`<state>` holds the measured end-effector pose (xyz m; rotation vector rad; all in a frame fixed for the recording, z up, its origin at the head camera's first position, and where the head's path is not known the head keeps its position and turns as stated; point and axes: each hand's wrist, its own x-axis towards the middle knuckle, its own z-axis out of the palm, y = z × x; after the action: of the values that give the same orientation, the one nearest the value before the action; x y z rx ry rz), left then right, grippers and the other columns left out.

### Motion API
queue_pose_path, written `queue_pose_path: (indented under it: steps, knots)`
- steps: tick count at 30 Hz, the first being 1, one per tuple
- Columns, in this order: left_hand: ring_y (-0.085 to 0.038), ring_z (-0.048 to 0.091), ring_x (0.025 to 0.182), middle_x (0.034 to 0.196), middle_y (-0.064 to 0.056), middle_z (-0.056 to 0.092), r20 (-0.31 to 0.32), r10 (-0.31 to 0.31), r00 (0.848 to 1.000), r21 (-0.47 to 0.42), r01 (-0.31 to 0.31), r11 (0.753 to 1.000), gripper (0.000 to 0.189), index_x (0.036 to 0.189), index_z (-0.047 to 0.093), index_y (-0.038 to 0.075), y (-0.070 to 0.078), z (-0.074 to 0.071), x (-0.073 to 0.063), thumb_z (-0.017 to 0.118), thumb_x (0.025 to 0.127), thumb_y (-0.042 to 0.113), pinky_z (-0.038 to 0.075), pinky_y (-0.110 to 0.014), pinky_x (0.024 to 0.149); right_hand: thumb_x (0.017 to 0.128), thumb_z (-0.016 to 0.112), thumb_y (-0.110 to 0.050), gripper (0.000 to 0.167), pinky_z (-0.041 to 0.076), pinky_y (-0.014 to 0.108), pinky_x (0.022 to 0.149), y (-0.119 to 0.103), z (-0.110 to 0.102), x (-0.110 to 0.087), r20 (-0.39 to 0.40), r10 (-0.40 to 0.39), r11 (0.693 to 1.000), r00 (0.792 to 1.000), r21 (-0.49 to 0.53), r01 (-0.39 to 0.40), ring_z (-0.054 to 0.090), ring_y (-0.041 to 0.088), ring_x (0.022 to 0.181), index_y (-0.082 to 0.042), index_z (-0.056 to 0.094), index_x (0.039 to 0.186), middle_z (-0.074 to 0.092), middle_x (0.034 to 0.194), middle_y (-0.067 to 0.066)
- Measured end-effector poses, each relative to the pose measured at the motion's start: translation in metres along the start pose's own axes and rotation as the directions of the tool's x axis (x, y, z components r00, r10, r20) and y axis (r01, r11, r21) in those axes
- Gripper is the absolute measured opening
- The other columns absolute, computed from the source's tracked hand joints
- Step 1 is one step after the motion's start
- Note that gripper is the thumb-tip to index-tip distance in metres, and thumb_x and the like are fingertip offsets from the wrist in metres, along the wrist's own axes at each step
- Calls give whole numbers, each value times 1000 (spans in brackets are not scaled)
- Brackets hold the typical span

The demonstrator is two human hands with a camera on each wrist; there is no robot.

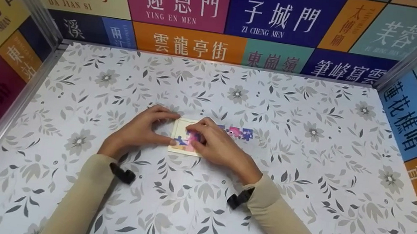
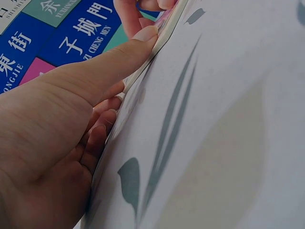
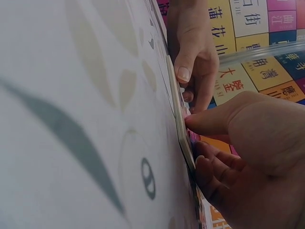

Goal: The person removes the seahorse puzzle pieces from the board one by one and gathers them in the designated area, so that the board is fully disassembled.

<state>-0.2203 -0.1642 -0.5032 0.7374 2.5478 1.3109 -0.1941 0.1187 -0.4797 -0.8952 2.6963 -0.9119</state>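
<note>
A small cream puzzle board (image 1: 179, 127) lies flat on the flowered table. My left hand (image 1: 170, 128) holds its left end, thumb on the near edge and index finger on the far edge; the left wrist view shows the thumb (image 2: 119, 57) against the board's rim (image 2: 164, 36). My right hand (image 1: 194, 136) is over the board, its curled fingers and thumb pinching a pink and blue puzzle piece (image 1: 189, 138) down on the board. In the right wrist view its thumb (image 3: 209, 119) touches the board's edge (image 3: 178, 109) beside that pink piece (image 3: 194, 137).
A short row of joined blue and pink puzzle pieces (image 1: 237, 132) lies on the table just right of the board. Walls covered in coloured sign panels (image 1: 191, 4) close in the back, left and right sides of the flowered table top (image 1: 305, 179).
</note>
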Motion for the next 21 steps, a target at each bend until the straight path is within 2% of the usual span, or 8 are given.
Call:
queue_pose_path:
  steps: [5,17,21]
  knots:
    - [-24,55,125,139,-5,60,-1,3,1000,5,-3,1000,74,149,68,21,-1,0,1,97,83,36,43,-43,114,102,72,-19,43,52,36,88,1,0,0,-7,2,1000,1000,28,-2,60,17,97,-16,66,145,61,125,5]
    - [-24,56,123,138,-5,60,-1,-7,1000,15,7,1000,75,148,68,22,-1,0,1,98,81,38,44,-44,112,102,72,-17,49,53,35,95,5,-1,0,31,14,998,999,69,-16,59,18,105,-13,65,150,57,127,10]
    - [-24,55,127,139,-4,60,6,-19,1000,16,19,1000,75,149,68,24,-1,-1,1,98,81,40,43,-46,116,102,74,-18,47,52,34,93,5,-2,0,35,12,996,999,90,-15,59,18,103,-12,66,148,58,122,9]
